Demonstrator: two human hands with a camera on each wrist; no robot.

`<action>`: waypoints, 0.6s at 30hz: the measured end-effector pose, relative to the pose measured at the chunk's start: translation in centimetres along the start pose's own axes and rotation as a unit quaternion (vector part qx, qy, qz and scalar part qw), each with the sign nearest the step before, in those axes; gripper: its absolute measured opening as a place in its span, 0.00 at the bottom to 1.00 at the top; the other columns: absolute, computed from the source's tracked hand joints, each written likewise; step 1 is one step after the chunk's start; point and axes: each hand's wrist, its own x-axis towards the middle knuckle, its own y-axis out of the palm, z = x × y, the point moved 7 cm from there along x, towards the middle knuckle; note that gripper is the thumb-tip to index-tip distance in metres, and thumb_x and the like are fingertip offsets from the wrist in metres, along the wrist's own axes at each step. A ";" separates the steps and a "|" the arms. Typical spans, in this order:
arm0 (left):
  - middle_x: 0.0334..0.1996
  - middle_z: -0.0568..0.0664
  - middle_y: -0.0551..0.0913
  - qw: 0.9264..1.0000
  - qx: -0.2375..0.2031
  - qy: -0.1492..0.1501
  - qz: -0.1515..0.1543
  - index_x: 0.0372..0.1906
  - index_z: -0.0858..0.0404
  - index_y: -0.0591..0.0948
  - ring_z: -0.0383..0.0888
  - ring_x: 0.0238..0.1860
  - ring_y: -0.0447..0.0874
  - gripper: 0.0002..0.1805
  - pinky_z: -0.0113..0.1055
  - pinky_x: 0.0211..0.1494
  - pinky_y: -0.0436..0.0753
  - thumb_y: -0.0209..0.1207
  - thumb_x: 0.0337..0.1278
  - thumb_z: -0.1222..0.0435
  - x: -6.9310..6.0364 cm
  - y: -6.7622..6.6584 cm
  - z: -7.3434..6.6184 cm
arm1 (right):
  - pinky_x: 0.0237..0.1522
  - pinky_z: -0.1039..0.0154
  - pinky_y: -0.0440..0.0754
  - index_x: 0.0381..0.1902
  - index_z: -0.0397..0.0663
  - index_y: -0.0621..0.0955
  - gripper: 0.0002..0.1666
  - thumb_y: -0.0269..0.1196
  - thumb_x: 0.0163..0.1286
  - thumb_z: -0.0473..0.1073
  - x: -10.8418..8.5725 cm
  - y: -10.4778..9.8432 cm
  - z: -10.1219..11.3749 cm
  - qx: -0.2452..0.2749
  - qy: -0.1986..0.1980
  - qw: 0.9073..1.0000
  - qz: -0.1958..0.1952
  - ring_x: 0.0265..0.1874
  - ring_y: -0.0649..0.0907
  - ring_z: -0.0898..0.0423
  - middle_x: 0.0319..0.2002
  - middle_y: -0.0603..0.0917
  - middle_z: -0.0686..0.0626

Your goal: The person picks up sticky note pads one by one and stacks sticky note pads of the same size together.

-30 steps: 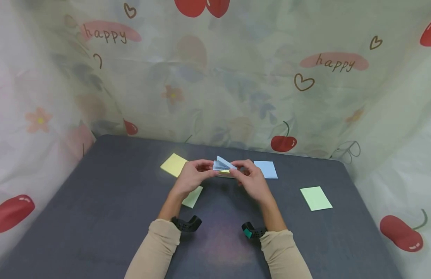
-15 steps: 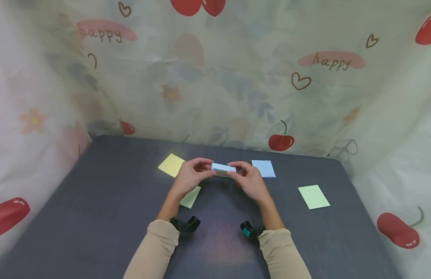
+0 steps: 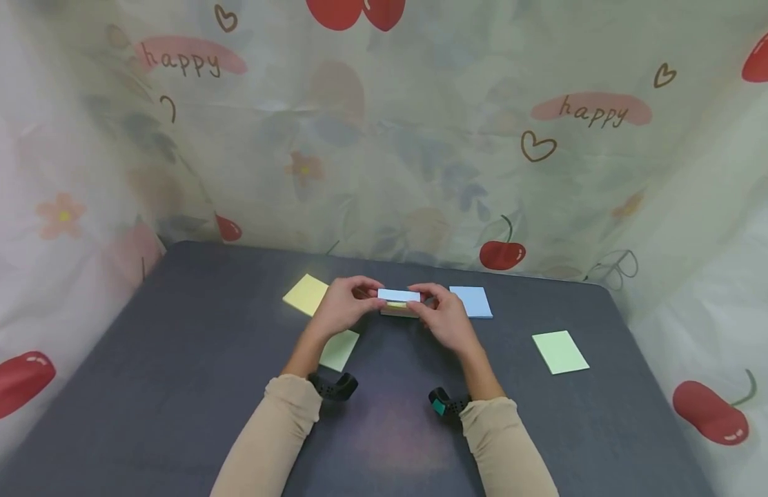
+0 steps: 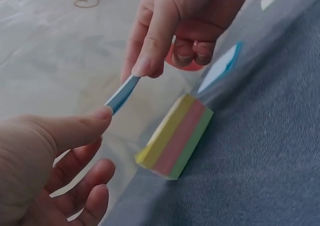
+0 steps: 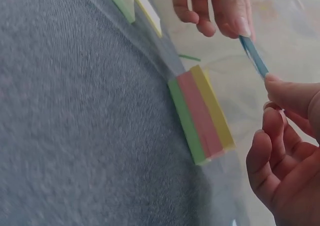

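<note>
- The left hand (image 3: 345,304) was clamped on one end of a thin, light-blue pad (image 3: 399,295), its thumb on the near side; the other fingers curled loosely below.
- The right hand (image 3: 447,317) pinched the opposite end in the same way, thumb toward the wearer, so the pad spanned the gap between the two hands, raised off the table (image 3: 172,386).
- Just below both hands, apart from the pad, a block (image 4: 175,143) sat on the table in three layers: yellow on top, pink in the middle, green at the bottom.
- Beyond the left hand, to its left and partly hidden by it, lay a yellow pad (image 3: 306,294).
- Nearer the wearer, beside the left wrist, lay a pale green pad (image 3: 339,351), partly covered by the forearm.
- Just right of the right hand, slightly farther off, lay a second blue pad (image 3: 473,301).
- Well to the right of that hand lay another green pad (image 3: 561,352), turned at an angle.
- Each wrist wore a black band, with a beige sleeve (image 3: 266,442) behind it.
- Past the hands hung a pale curtain (image 3: 390,172) printed with cherries, hearts and "happy".
</note>
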 end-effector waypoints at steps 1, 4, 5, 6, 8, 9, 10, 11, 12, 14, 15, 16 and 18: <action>0.38 0.49 0.88 1.000 0.010 -0.001 0.004 0.48 0.57 0.88 0.43 0.39 0.87 0.15 0.36 0.41 0.83 0.73 0.57 0.59 0.2 0.0 0.0 | 0.27 0.65 0.78 0.56 0.49 0.84 0.18 0.69 0.70 0.43 0.2 0.0 -0.1 -0.006 -0.001 1.000 0.000 0.21 0.78 0.56 0.38 0.79 0.45; 0.38 0.48 0.88 0.999 0.042 -0.001 0.015 0.48 0.56 0.87 0.43 0.39 0.86 0.14 0.36 0.41 0.83 0.72 0.59 0.58 0.9 0.1 0.2 | 0.27 0.65 0.78 0.55 0.48 0.85 0.18 0.69 0.70 0.44 0.6 -0.1 -0.4 -0.024 -0.002 1.000 0.001 0.21 0.78 0.56 0.36 0.80 0.45; 0.38 0.47 0.88 0.998 0.053 0.000 0.019 0.48 0.56 0.87 0.43 0.39 0.86 0.14 0.36 0.42 0.83 0.72 0.59 0.58 1.1 0.2 0.1 | 0.27 0.65 0.78 0.55 0.48 0.85 0.18 0.69 0.69 0.45 0.8 -0.1 -0.6 -0.030 -0.001 1.000 0.003 0.21 0.78 0.56 0.35 0.80 0.46; 0.38 0.47 0.88 0.998 0.064 0.000 0.022 0.48 0.56 0.87 0.43 0.39 0.86 0.14 0.36 0.42 0.83 0.72 0.59 0.58 1.3 0.2 0.1 | 0.27 0.65 0.77 0.54 0.49 0.85 0.18 0.70 0.69 0.45 0.9 -0.1 -0.8 -0.035 -0.001 0.999 0.003 0.22 0.78 0.55 0.35 0.80 0.46; 0.39 0.47 0.88 0.996 0.082 0.002 0.026 0.48 0.56 0.88 0.43 0.39 0.86 0.14 0.36 0.42 0.83 0.72 0.59 0.57 1.6 0.2 0.1 | 0.27 0.64 0.76 0.54 0.50 0.86 0.17 0.70 0.69 0.46 1.2 -0.2 -1.1 -0.043 0.003 0.999 0.006 0.22 0.78 0.55 0.33 0.81 0.47; 0.39 0.47 0.88 0.996 0.089 0.004 0.029 0.48 0.56 0.88 0.43 0.40 0.85 0.14 0.36 0.42 0.82 0.72 0.59 0.57 1.8 0.2 0.1 | 0.27 0.64 0.76 0.54 0.50 0.86 0.17 0.70 0.68 0.47 1.3 -0.2 -1.2 -0.046 0.005 0.999 0.009 0.22 0.78 0.54 0.33 0.81 0.47; 0.40 0.47 0.88 0.995 0.095 0.003 0.032 0.48 0.56 0.88 0.43 0.40 0.85 0.14 0.36 0.42 0.82 0.72 0.58 0.58 1.9 0.3 0.1 | 0.27 0.64 0.76 0.53 0.51 0.86 0.17 0.70 0.69 0.47 1.4 -0.2 -1.3 -0.047 0.007 0.999 0.013 0.23 0.78 0.54 0.33 0.81 0.47; 0.40 0.48 0.88 0.994 0.101 0.002 0.034 0.48 0.56 0.88 0.43 0.40 0.85 0.14 0.36 0.42 0.82 0.72 0.58 0.58 2.0 0.3 0.2 | 0.27 0.64 0.75 0.53 0.51 0.86 0.17 0.70 0.69 0.47 1.5 -0.1 -1.4 -0.048 0.008 0.999 0.017 0.23 0.78 0.54 0.33 0.81 0.47; 0.40 0.48 0.88 0.994 0.105 0.001 0.036 0.48 0.56 0.88 0.44 0.41 0.85 0.14 0.36 0.41 0.82 0.72 0.58 0.58 2.1 0.3 0.4 | 0.27 0.64 0.75 0.53 0.51 0.86 0.16 0.70 0.68 0.47 1.5 -0.1 -1.5 -0.048 0.011 0.999 0.020 0.23 0.78 0.54 0.32 0.81 0.47; 0.40 0.48 0.88 0.993 0.109 0.000 0.040 0.48 0.56 0.88 0.44 0.41 0.86 0.14 0.35 0.41 0.81 0.72 0.58 0.58 2.2 0.4 0.7 | 0.27 0.64 0.76 0.52 0.51 0.86 0.16 0.70 0.68 0.47 1.6 0.1 -1.8 -0.043 0.017 0.999 0.029 0.24 0.78 0.54 0.32 0.81 0.47; 0.40 0.48 0.87 0.993 0.110 -0.001 0.041 0.48 0.56 0.88 0.44 0.41 0.86 0.14 0.35 0.40 0.81 0.72 0.58 0.58 2.3 0.5 0.9 | 0.27 0.64 0.76 0.52 0.51 0.86 0.16 0.70 0.68 0.47 1.6 0.1 -2.0 -0.038 0.021 0.999 0.032 0.24 0.78 0.54 0.32 0.80 0.47; 0.40 0.48 0.87 0.993 0.108 -0.003 0.042 0.47 0.55 0.89 0.45 0.41 0.86 0.14 0.35 0.40 0.81 0.72 0.57 0.58 2.3 0.6 1.1 | 0.28 0.64 0.76 0.52 0.51 0.86 0.16 0.71 0.68 0.47 1.6 0.2 -2.2 -0.033 0.025 0.999 0.034 0.24 0.78 0.54 0.31 0.80 0.48; 0.40 0.48 0.88 0.994 0.102 -0.005 0.041 0.47 0.55 0.89 0.45 0.41 0.86 0.13 0.34 0.39 0.81 0.73 0.57 0.58 2.3 0.7 1.5 | 0.27 0.64 0.76 0.52 0.51 0.87 0.17 0.71 0.67 0.48 1.6 0.3 -2.7 -0.014 0.035 0.999 0.038 0.23 0.77 0.54 0.31 0.79 0.48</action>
